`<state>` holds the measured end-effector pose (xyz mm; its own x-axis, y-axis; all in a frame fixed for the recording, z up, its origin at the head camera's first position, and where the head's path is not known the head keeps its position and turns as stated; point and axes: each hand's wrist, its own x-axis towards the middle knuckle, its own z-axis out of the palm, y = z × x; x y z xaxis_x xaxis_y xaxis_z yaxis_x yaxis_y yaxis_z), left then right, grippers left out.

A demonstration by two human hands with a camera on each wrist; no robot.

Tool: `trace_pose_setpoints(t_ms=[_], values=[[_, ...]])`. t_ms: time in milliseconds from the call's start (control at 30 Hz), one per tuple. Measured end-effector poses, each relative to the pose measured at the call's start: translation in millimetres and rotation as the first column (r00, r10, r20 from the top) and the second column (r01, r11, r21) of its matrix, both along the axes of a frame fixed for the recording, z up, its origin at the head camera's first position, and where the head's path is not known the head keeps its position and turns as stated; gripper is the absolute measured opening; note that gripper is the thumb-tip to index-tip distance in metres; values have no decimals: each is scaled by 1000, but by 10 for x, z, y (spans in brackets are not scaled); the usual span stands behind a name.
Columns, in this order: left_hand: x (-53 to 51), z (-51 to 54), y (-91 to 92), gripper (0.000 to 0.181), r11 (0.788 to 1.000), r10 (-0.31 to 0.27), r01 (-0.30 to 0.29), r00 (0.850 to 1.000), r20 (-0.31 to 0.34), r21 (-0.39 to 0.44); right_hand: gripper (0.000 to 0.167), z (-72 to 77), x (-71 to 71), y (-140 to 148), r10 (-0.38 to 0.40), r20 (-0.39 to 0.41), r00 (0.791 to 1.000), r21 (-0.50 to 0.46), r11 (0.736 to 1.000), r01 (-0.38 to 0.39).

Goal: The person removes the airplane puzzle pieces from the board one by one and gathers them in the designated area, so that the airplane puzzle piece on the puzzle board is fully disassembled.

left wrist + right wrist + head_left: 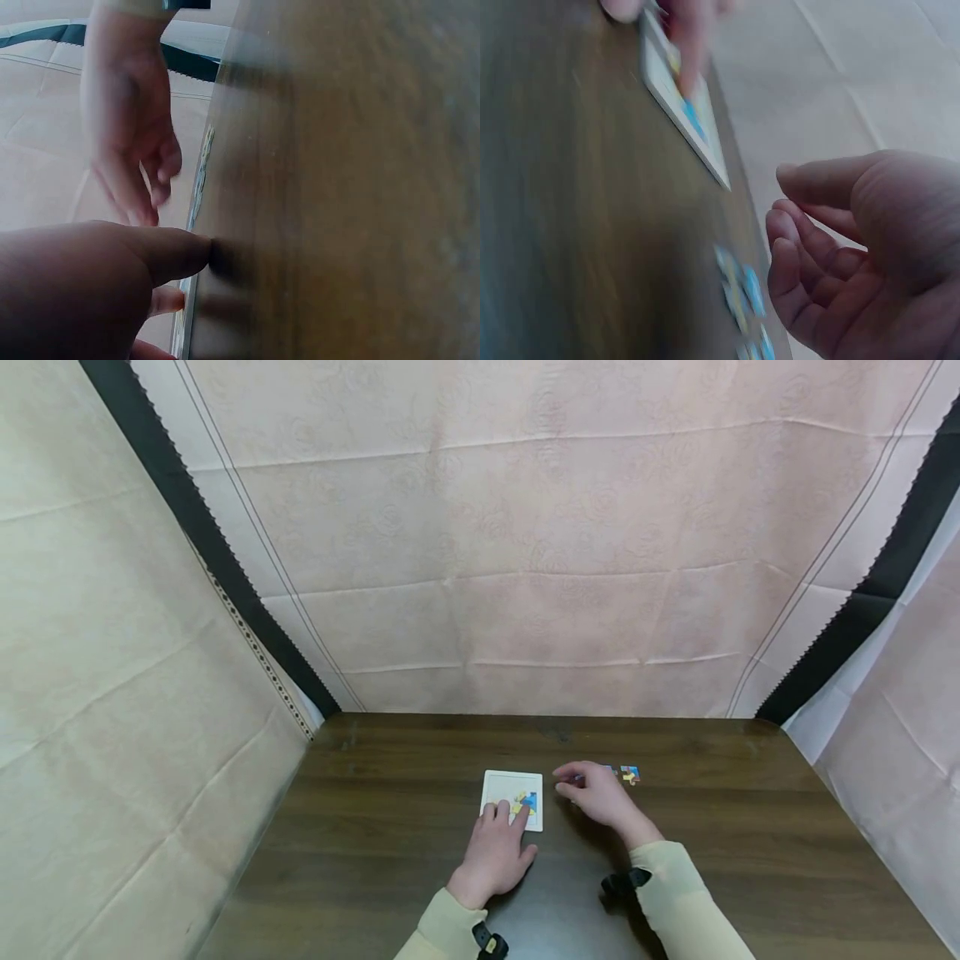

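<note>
A white puzzle board (498, 783) lies on the table, with joined blue and yellow jigsaw pieces (531, 799) on its right part. My left hand (495, 856) rests its fingertips on the board's lower part and covers some of it; its thumb is out to the right side. Just right of the board, my right hand (602, 795) hovers over the table with thumb and fingers bent and a gap between them. The right wrist view shows nothing in that hand (855, 247). Loose jigsaw pieces (739, 289) lie below it, partly hidden by the hand in the head view.
The brown wooden table (390, 843) ends at a back edge beyond the board. Pale cloth walls (525, 568) with dark bands stand behind it and at both sides. A loose piece (630, 774) sits to the right of my right hand.
</note>
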<state>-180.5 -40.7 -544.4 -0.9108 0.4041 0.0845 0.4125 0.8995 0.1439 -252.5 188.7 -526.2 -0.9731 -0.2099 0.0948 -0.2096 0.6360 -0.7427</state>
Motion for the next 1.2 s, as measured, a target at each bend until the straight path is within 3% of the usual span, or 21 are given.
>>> trace_pose_setpoints(t_ms=[200, 500, 833, 967, 1200], values=[[19, 52, -2, 60, 1000, -17, 17, 999, 29, -12, 19, -67, -28, -377, 95, 12, 995, 104, 990, -96], [40, 67, 22, 56, 999, -28, 29, 999, 21, -32, 23, -60, -56, -536, 195, -4, 981, 212, 959, -190], [-12, 13, -45, 61, 997, -78, 77, 994, 74, 24, 29, -30, -71, -582, 136, 106, 985, 175, 973, -153], [-33, 70, -100, 62, 994, -103, 98, 985, 140, 38, 26, -29, -67, -597, 127, 112, 986, 167, 975, -145], [-17, 188, -113, 62, 995, -95, 85, 971, 220, 55, 25, -36, -53, -617, 113, 125, 986, 166, 977, -133]])
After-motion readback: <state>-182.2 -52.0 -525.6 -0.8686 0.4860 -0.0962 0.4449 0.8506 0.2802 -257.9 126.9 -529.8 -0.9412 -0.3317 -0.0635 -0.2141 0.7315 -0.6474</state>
